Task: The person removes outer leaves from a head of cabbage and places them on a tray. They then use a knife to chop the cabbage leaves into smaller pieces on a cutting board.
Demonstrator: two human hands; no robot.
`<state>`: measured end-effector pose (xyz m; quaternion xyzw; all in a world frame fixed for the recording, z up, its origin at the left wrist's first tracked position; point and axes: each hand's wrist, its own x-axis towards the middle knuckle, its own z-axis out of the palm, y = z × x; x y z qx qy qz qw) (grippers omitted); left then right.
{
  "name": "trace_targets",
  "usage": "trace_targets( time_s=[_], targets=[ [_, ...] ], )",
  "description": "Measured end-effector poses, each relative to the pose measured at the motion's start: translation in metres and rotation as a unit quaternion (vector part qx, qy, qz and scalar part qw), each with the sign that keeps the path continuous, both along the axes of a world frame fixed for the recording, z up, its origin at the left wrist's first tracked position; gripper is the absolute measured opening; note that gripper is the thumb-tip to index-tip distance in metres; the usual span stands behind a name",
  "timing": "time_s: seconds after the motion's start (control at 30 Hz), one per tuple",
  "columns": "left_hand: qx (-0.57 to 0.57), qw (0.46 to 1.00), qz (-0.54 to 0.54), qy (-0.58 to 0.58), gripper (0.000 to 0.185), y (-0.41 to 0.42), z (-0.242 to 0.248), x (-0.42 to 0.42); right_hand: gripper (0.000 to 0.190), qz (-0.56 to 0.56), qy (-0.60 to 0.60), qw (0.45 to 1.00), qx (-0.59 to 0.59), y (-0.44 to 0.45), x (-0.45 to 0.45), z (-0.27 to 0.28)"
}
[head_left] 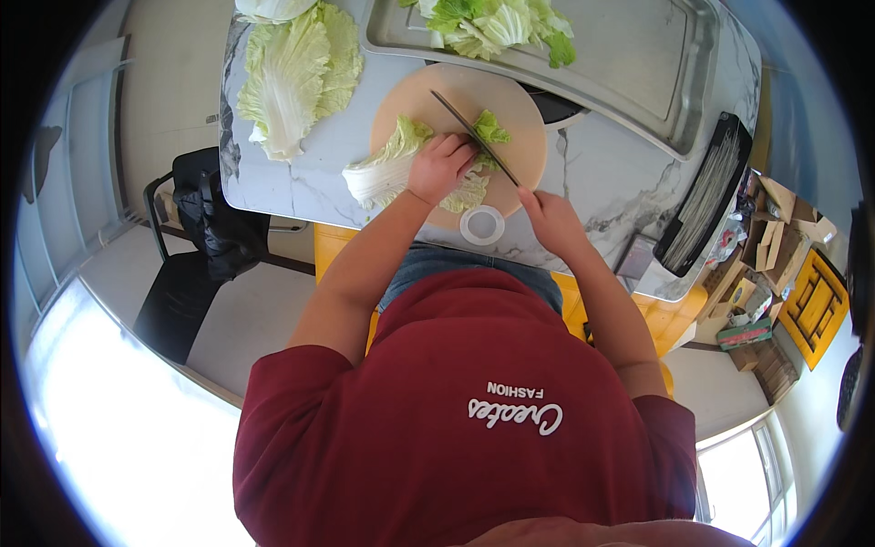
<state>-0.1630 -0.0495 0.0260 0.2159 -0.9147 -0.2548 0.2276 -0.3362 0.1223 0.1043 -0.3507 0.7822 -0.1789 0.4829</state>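
Note:
My right hand grips the handle of a kitchen knife, its blade slanting up and left over a round cutting board. Under my left hand, a napa cabbage leaf is pressed against the board, its white base sticking out past the left edge. My left fingertips are close to the blade. A small cut piece of green leaf rests on the far side of the knife. The underside of the blade and the knife handle inside my fist are hidden.
Whole cabbage leaves lie at the upper left of the marble-patterned table. A metal tray at the back holds cut cabbage. A white ring sits at the board's near edge. At the right is a black container of thin strands.

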Motion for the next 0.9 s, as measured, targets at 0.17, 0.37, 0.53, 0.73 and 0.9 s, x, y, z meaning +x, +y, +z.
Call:
trace_targets(
  time_s=[0.17, 0.37, 0.53, 0.73, 0.9],
  targets=[
    [0.06, 0.997, 0.036, 0.019, 0.016, -0.005, 0.001, 0.001, 0.066, 0.011, -0.019, 1.0, 0.001, -0.038, 0.0, 0.001],
    [0.114, 0.976, 0.185, 0.007, 0.024, -0.012, 0.017, -0.023, 0.059, -0.064, -0.093, 0.994, -0.001, 0.007, -0.011, 0.008],
    [0.119, 0.982, 0.14, -0.042, 0.033, -0.014, 0.019, -0.053, 0.051, -0.166, -0.189, 0.968, -0.022, 0.024, -0.009, 0.013],
    [0.358, 0.893, 0.271, 0.011, 0.04, -0.057, 0.055, -0.071, 0.054, -0.228, -0.217, 0.947, -0.057, 0.037, -0.007, 0.009],
    [0.347, 0.902, 0.221, 0.129, 0.04, -0.126, 0.051, -0.082, 0.057, -0.228, -0.242, 0.941, -0.063, 0.037, -0.003, -0.001]
  ],
)
